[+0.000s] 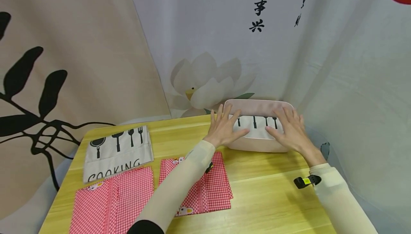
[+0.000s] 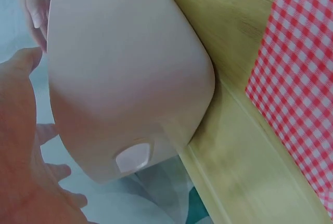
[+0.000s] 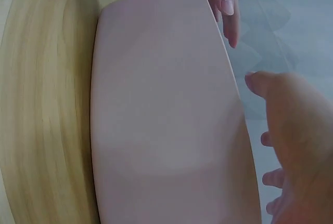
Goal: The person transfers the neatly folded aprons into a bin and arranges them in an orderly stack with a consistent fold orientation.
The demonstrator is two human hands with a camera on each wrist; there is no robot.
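The step seemed to be settling the white printed cloth (image 1: 257, 132) in the pale pink bin (image 1: 257, 145), which stood near the far edge of the wooden table (image 1: 263, 191). Doing it well called for even, light pressure from both sides, so that the cloth lay flat and the bin neither slid nor tipped; the corners deserved a check for bunching.

The left hand (image 1: 223, 130) was over the bin's left end and the right hand (image 1: 290, 130) over its right, palms down, thumbs angled toward each other. Both sets of fingers were spread wide, gripping nothing. Whether any fingertip touched cloth or rim could not be made out, as the bin's wall blocked much of both wrist views. The left forearm reached across a red gingham cloth (image 1: 221, 177), so a raised sleeve would have been wise to avoid dragging it.
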